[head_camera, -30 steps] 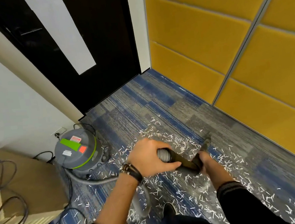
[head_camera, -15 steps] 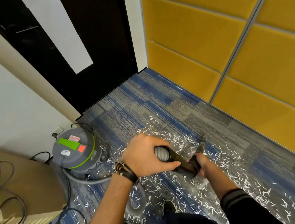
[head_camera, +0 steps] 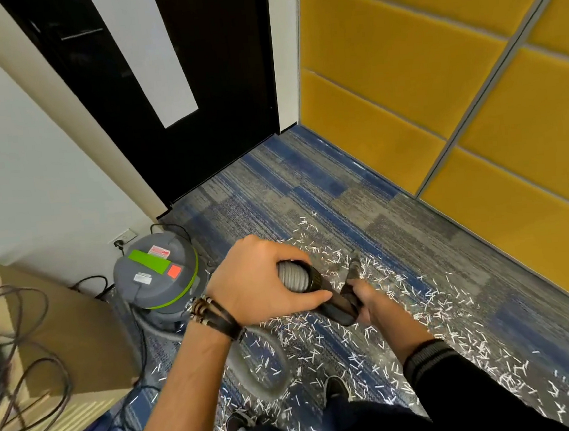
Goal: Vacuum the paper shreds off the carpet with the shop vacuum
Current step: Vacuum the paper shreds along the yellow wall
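**Me:** The black vacuum wand (head_camera: 335, 302) has drawn back toward the grey-and-green shop vacuum (head_camera: 158, 278).

**Other:** Your fingers?

**Me:** My left hand (head_camera: 265, 282) is clenched round the grey ribbed hose end (head_camera: 293, 276) and my right hand (head_camera: 361, 298) is grasping the wand lower down. White paper shreds (head_camera: 432, 309) litter the blue-grey carpet (head_camera: 308, 185) around its nozzle (head_camera: 353, 266).

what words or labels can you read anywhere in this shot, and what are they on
No text is readable.
On the shop vacuum, the red and white sticker: print too blurred to read.
Near it, the small white label: too small to read.
The green patch and orange square: no lettering visible.
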`<state>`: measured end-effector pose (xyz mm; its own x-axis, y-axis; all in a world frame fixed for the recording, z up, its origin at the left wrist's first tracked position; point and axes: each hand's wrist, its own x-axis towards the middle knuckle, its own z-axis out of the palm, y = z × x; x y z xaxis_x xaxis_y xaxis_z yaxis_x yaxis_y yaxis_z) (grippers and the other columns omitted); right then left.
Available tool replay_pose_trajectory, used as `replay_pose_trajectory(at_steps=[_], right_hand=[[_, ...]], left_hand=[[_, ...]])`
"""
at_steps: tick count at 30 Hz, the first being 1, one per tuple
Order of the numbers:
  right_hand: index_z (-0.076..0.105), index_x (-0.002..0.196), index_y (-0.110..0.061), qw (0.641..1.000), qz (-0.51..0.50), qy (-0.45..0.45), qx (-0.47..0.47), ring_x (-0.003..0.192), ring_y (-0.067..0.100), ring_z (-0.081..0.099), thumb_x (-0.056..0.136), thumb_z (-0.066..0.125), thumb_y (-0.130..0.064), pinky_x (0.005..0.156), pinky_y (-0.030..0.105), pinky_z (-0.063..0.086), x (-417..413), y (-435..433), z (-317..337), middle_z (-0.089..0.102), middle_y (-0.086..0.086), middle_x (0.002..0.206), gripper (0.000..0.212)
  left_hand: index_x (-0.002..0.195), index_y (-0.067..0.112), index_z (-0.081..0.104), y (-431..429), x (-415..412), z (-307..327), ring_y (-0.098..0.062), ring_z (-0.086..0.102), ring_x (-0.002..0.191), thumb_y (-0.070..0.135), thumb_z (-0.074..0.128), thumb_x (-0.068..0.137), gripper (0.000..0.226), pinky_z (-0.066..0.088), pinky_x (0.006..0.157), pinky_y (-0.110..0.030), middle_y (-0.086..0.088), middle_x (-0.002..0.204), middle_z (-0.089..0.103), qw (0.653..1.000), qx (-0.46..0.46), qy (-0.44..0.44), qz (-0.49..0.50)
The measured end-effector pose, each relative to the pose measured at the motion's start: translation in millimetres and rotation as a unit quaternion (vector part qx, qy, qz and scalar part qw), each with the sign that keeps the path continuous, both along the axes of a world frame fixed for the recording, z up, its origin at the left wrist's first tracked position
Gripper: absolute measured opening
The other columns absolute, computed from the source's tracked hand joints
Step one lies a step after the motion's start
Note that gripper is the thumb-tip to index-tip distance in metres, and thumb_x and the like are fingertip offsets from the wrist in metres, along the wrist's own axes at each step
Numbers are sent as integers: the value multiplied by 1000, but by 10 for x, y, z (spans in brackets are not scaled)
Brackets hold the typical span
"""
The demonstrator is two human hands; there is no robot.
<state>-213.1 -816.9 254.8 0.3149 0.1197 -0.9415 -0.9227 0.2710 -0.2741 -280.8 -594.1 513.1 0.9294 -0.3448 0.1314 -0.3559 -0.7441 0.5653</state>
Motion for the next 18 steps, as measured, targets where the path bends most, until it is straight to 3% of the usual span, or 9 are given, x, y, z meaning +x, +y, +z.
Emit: replay_pose_trajectory(at_steps=[3,6,8,10,14,18], right_hand=[[49,112,-3,1000,-9,0,-20,93,32,65,106,33,-41,78,46,58,-90,183,-33,64,19,110,42],[48,110,-4,999,4,2,-36,95,33,66,104,36,-34,87,51,56,-127,609,-61,65,19,106,33],[48,100,-6,999,36,-6,-39,79,29,64,105,36,-35,67,43,61,-138,1015,-9,62,14,87,31],[45,93,-8,997,55,-18,-41,72,27,60,106,34,-39,53,36,58,-150,1388,62,57,12,83,35],[47,106,-7,995,59,-37,-69,80,28,63,105,36,-36,63,41,59,-229,1727,0,61,14,95,31],[49,108,-7,989,69,-15,-131,73,30,66,104,34,-41,53,39,58,-310,1691,-148,65,18,91,37]], left_hand=[[87,34,78,221,-86,-43,-3,67,70,73,75,72,42,54,71,-24,19,75,73,1000,-3,11,-6],[89,36,79,668,-220,-101,-1,68,71,76,73,70,45,57,72,-30,21,79,74,1000,-3,16,23],[89,35,79,1038,-285,-108,-2,68,70,77,73,69,46,57,72,-33,21,79,74,999,-8,17,41],[89,35,79,1362,-312,-117,-2,69,70,77,73,69,47,57,73,-32,21,78,75,999,-12,18,47],[90,35,79,1765,-377,-233,-1,69,72,75,77,68,45,56,74,-32,22,79,74,998,-33,37,41],[90,34,77,1847,-429,-386,-4,68,71,75,77,70,46,55,72,-31,18,77,73,998,-34,39,21]])
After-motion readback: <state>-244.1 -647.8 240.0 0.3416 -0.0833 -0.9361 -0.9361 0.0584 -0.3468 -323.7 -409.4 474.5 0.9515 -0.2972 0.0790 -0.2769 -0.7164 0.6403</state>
